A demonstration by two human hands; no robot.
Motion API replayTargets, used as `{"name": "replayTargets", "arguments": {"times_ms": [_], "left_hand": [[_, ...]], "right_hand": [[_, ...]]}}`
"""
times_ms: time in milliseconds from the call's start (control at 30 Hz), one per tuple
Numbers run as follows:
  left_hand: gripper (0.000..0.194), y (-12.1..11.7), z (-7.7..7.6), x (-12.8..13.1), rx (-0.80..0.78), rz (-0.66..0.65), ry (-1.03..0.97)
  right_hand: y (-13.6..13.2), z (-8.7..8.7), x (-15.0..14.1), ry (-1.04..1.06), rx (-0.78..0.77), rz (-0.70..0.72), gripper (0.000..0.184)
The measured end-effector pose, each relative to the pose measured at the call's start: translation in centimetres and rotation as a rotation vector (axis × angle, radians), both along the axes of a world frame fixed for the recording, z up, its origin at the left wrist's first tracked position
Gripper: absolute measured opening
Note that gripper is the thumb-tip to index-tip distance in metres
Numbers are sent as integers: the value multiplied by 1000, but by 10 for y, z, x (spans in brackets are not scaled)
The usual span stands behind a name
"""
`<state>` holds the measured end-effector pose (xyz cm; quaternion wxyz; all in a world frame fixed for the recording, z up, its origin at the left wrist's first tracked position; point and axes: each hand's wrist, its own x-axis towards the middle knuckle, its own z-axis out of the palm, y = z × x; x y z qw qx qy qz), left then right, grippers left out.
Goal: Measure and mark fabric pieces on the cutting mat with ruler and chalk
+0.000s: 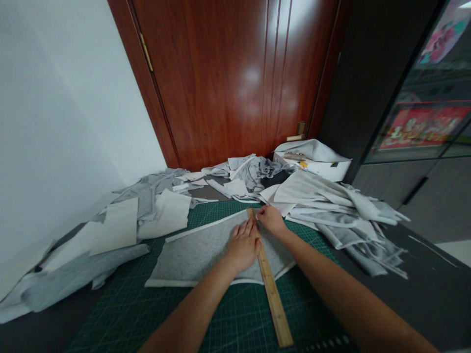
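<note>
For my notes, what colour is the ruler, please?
The ruler is yellowish brown, seen best in the head view.

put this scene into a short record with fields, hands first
left hand: the left hand lies palm down on the cloth and against the ruler
right hand: the right hand, fingers curled, is by the ruler's far end; any small item in it is unclear
ruler: lies across the cloth, near end beyond its edge
cloth: grey, pale-edged, on the green mat
left: scraps
right: strips
back: white box, door
</note>
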<state>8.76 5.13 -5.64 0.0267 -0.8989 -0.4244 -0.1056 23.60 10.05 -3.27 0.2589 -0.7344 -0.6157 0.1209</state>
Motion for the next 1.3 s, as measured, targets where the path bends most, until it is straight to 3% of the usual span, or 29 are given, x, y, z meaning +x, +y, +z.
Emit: {"name": "replayTargets", "arguments": {"times_ms": [867, 1300], "left_hand": [[49, 1, -4, 1, 74, 20, 38], [50, 1, -3, 0, 57, 20, 45]], "right_hand": [[-107, 12, 9, 1, -200, 245, 15], [-144, 12, 8, 8, -194, 315, 15]]}}
